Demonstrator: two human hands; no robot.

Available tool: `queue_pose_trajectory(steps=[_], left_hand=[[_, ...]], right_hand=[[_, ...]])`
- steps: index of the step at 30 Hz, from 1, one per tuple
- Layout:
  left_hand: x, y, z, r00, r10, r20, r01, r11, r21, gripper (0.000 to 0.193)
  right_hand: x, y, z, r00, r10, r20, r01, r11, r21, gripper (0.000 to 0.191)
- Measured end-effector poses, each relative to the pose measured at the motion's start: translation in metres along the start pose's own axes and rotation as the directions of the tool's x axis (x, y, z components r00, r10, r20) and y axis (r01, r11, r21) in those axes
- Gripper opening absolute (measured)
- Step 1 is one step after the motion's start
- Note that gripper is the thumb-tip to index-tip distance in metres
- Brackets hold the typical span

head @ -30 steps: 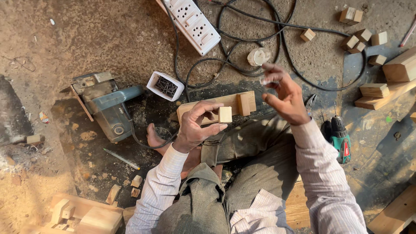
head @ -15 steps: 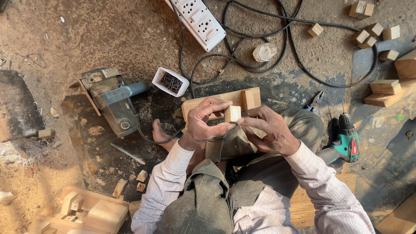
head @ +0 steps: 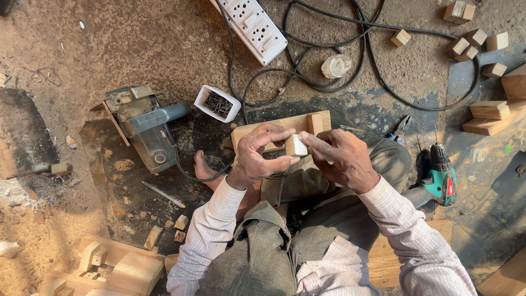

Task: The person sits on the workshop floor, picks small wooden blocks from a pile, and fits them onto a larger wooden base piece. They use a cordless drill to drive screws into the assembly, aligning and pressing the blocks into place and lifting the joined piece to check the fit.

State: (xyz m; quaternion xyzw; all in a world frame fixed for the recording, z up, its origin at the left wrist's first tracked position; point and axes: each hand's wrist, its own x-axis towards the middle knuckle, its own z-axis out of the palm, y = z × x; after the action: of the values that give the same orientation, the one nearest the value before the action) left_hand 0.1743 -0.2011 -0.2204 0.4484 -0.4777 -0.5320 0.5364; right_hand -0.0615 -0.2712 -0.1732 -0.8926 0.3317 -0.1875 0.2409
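A small pale wooden block [head: 296, 145] sits between my two hands over my lap. My left hand [head: 259, 155] pinches it with thumb and fingers from the left. My right hand [head: 338, 159] is closed around its right side, a finger pressed on the block's top edge. Just behind the block a longer wooden plank [head: 257, 130] lies flat on the ground, with a short upright block [head: 315, 123] at its right end. My bare foot [head: 204, 168] rests to the left of my left wrist.
A white tub of dark screws [head: 217, 103] and a blue-grey electric planer [head: 147, 126] lie to the left. A white power strip [head: 255, 27] with black cables is behind. A green cordless drill [head: 440, 179] and pliers [head: 401, 127] are on the right; wood blocks [head: 474, 39] are scattered far right.
My right hand came down from above the plank and closed on the small block, joining my left hand, which kept its hold. The camera moved a little closer.
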Motion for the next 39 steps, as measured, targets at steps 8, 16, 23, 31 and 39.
queue_pose_trajectory(steps=[8,16,23,31,39], left_hand=[[0.0,0.002,0.001,0.999,0.0,0.043,-0.001,1.0,0.022,0.058],[0.0,-0.001,-0.001,1.0,0.024,0.005,-0.024,0.998,0.062,0.057],[0.005,0.001,0.0,0.994,0.084,-0.075,-0.063,0.967,0.248,0.053],[0.011,-0.017,0.016,0.98,0.184,-0.069,-0.062,0.623,0.78,0.044],[0.012,-0.029,0.015,0.961,0.235,-0.145,-0.071,0.72,0.691,0.05]], right_hand=[[0.004,-0.004,0.0,0.998,0.005,0.067,-0.004,1.0,-0.012,0.069],[-0.017,-0.004,0.008,0.994,-0.107,0.0,0.107,0.991,0.081,0.067],[-0.031,0.016,0.013,0.989,0.109,-0.099,-0.079,0.96,0.269,0.073],[-0.027,0.064,0.045,0.931,0.361,0.044,-0.364,0.922,0.135,0.087],[0.001,0.077,0.083,0.787,0.576,0.219,-0.546,0.817,-0.187,0.112]])
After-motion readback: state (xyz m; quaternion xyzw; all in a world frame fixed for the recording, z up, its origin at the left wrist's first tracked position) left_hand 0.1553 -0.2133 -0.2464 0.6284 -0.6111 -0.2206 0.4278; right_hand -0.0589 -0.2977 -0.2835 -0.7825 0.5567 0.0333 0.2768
